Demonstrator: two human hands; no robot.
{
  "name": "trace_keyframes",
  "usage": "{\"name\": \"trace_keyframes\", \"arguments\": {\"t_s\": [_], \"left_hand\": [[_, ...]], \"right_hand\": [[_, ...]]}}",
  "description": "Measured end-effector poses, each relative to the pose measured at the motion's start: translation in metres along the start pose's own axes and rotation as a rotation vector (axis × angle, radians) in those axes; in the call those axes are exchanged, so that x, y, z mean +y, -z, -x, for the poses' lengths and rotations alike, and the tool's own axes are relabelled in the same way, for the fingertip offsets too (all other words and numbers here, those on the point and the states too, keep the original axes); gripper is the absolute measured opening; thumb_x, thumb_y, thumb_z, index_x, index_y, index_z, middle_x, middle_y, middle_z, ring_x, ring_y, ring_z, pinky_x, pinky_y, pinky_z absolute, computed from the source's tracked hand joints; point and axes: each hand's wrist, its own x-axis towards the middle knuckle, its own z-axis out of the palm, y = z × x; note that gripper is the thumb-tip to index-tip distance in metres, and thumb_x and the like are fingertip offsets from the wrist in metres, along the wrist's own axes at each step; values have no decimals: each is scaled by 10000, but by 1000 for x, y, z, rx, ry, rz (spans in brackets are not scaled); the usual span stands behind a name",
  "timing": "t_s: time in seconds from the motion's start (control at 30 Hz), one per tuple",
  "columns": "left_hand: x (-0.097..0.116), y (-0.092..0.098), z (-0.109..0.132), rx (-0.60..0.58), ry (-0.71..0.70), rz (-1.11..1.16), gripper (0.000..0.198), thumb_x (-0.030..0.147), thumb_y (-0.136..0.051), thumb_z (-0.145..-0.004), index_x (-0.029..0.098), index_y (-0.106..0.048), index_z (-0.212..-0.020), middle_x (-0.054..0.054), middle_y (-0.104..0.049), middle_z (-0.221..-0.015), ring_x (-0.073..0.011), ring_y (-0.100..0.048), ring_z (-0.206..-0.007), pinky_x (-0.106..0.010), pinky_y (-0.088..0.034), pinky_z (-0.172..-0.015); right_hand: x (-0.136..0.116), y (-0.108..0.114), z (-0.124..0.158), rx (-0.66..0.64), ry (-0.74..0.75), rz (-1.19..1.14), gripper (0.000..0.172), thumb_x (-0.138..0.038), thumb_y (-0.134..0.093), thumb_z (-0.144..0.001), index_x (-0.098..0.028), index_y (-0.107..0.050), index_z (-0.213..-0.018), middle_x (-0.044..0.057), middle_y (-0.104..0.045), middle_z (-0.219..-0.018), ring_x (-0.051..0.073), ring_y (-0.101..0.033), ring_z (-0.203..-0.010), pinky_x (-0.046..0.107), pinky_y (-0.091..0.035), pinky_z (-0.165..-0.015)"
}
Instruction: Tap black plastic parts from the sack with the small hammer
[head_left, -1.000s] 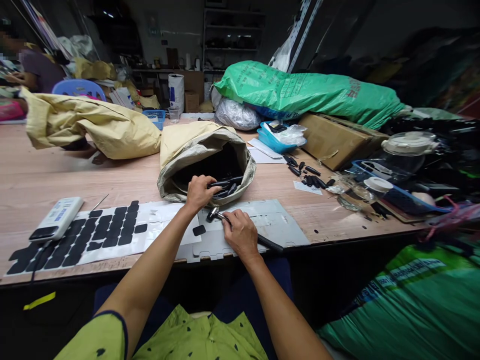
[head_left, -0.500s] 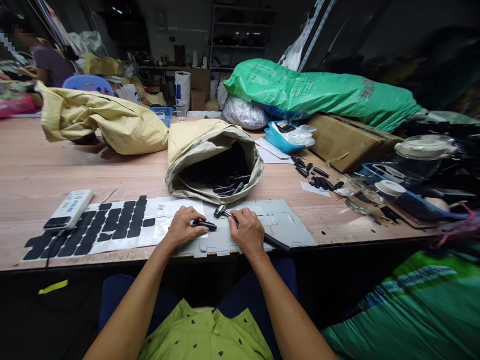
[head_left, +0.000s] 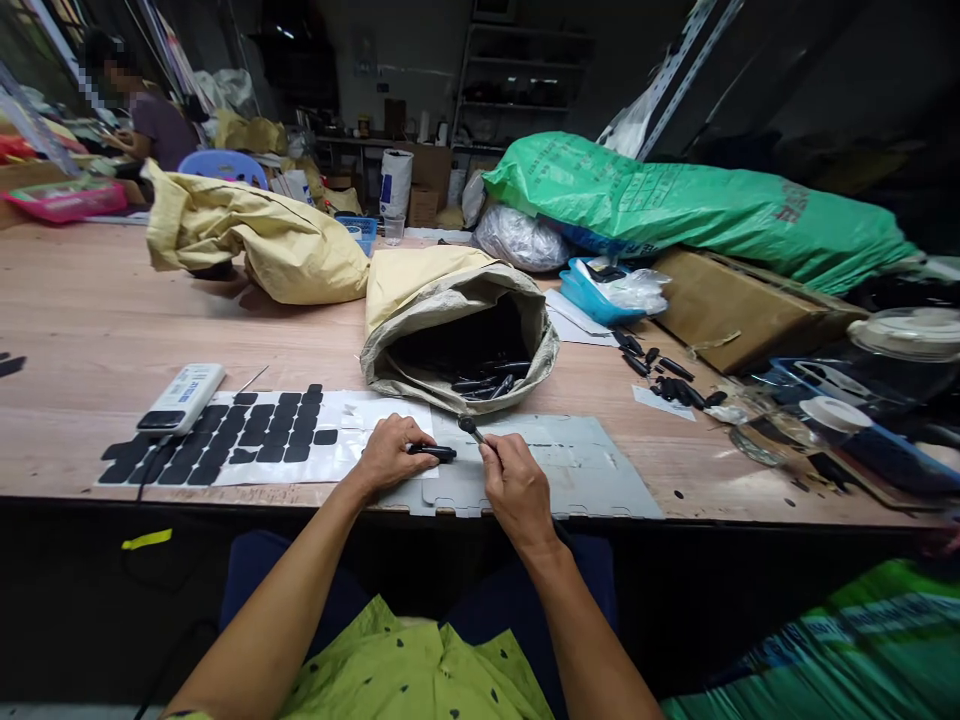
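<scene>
My left hand (head_left: 393, 452) is closed around one end of a slim black piece (head_left: 442, 453), whose other end points right over the grey board (head_left: 555, 465). In my right hand (head_left: 516, 485) is a small hammer (head_left: 469, 426), gripped by its handle. The hammer's head is above and to the right of the black piece, apart from it; most of the handle is hidden by the hand. Just beyond both hands lies a cream sack (head_left: 420, 268), its mouth facing me, with several similar black pieces (head_left: 487, 382) inside.
Left of my hands are a sheet of black stickers (head_left: 277, 425) and a white device (head_left: 182, 398). More black pieces (head_left: 664, 380) lie at right, near a cardboard box (head_left: 735, 305) under a green sack (head_left: 675, 190). A second cream sack (head_left: 262, 235) and a co-worker (head_left: 157, 125) are farther left.
The view has swung left, so the scene sits farther right. The hammer has turned in my right hand, its handle end now pointing more toward me. My left hand keeps the black piece.
</scene>
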Motion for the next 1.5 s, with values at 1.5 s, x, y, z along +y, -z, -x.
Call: {"name": "trace_keyframes", "arguments": {"t_s": [1.5], "left_hand": [[1, 3, 2, -12, -43, 15, 115, 273, -711, -780, 218, -757, -870, -11, -660, -819, -184, -558, -814, -340, -396, -821]], "right_hand": [[27, -13, -7, -10, 108, 324, 170, -260, -548, -933, -217, -693, -1010, 31, -638, -878, 183, -521, -813, 287, -371, -751]]}}
